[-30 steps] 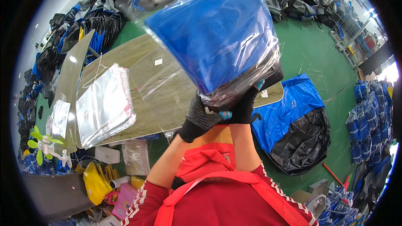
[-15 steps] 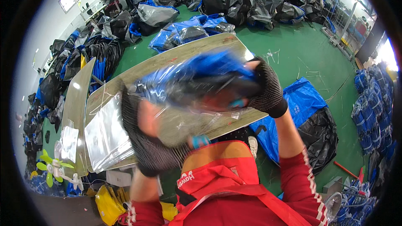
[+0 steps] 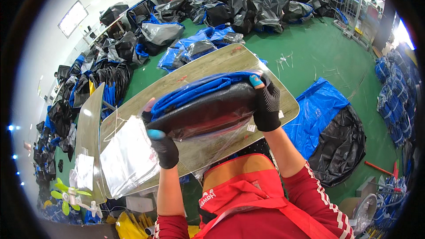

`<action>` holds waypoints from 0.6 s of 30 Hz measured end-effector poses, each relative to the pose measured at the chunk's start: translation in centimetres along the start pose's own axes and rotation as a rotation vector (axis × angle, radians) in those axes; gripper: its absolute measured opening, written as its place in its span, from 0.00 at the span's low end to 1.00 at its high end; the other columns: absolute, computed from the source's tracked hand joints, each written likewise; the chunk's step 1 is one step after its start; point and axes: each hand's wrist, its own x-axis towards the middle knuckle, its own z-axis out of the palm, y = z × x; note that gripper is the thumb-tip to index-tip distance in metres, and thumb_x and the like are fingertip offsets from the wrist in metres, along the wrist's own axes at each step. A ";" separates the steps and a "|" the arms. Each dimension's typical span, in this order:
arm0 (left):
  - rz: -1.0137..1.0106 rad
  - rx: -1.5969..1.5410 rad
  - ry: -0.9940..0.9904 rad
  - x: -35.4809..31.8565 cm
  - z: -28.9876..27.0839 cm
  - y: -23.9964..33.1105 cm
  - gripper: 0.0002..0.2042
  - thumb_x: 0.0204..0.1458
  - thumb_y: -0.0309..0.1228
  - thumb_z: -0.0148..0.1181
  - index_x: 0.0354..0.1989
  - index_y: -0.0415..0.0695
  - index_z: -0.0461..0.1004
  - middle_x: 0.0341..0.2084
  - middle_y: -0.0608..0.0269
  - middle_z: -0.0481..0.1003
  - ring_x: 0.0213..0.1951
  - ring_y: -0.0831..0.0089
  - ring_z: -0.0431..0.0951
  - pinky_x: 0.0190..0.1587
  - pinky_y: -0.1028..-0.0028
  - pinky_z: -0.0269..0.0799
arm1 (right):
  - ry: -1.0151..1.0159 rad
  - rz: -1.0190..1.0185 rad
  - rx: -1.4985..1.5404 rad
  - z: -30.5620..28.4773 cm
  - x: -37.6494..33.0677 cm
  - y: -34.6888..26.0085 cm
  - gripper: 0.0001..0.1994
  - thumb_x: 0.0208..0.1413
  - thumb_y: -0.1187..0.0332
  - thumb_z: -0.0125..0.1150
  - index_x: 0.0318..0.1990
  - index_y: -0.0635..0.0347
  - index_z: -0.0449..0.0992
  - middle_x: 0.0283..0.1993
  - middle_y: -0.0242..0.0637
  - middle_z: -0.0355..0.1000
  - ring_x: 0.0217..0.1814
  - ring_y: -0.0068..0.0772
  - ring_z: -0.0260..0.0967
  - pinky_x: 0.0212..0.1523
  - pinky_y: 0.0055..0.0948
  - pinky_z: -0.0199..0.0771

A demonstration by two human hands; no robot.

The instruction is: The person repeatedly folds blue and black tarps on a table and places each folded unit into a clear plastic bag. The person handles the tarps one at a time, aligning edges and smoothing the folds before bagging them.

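Between my two hands is a folded blue and black tarp bundle (image 3: 206,104) in a clear plastic bag, held above the wood-patterned table (image 3: 230,59). My left hand (image 3: 163,144), in a black fingerless glove, grips the bundle's left end, thumb on the near side. At the right end my right hand (image 3: 266,104), gloved alike, has its thumb on top and its fingers wrapped behind, mostly hidden. The loose edge of the clear bag hangs down below the bundle. Left of it on the table lies a stack of flat clear plastic bags (image 3: 128,161).
A blue and black tarp cover (image 3: 336,137) lies on the green floor to the right. Wrapped bundles (image 3: 190,48) lie beyond the table, with large heaps of black and blue covers (image 3: 265,6) behind. A small green-bladed fan (image 3: 68,194) stands at the lower left.
The bagged bundle was blurred by motion and tilted; now it is steadier, its blue folds upright along the far side. My left hand has shifted from beneath to its left end.
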 end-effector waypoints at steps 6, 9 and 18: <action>0.267 0.634 0.167 1.2 -0.7 0.3 0.13 0.62 0.32 0.51 0.44 0.34 0.76 0.39 0.51 0.78 0.43 0.66 0.77 0.50 0.70 0.69 | 0.049 -0.483 -0.441 3.4 0.0 0.4 0.16 0.67 0.62 0.52 0.49 0.67 0.78 0.46 0.41 0.79 0.48 0.29 0.75 0.54 0.28 0.70; 0.040 0.277 0.309 3.5 0.6 0.4 0.13 0.63 0.31 0.52 0.42 0.34 0.78 0.39 0.50 0.80 0.43 0.65 0.78 0.50 0.71 0.70 | 0.023 -0.707 -0.485 4.7 2.6 -0.2 0.17 0.69 0.62 0.48 0.49 0.66 0.78 0.46 0.46 0.79 0.50 0.35 0.76 0.56 0.30 0.69; 0.091 0.195 0.094 6.8 -1.0 9.9 0.13 0.63 0.35 0.53 0.45 0.37 0.74 0.32 0.51 0.80 0.30 0.64 0.83 0.34 0.70 0.82 | -0.041 -0.826 -0.364 6.6 3.0 -8.5 0.13 0.66 0.66 0.49 0.39 0.66 0.77 0.33 0.39 0.79 0.34 0.31 0.77 0.37 0.27 0.75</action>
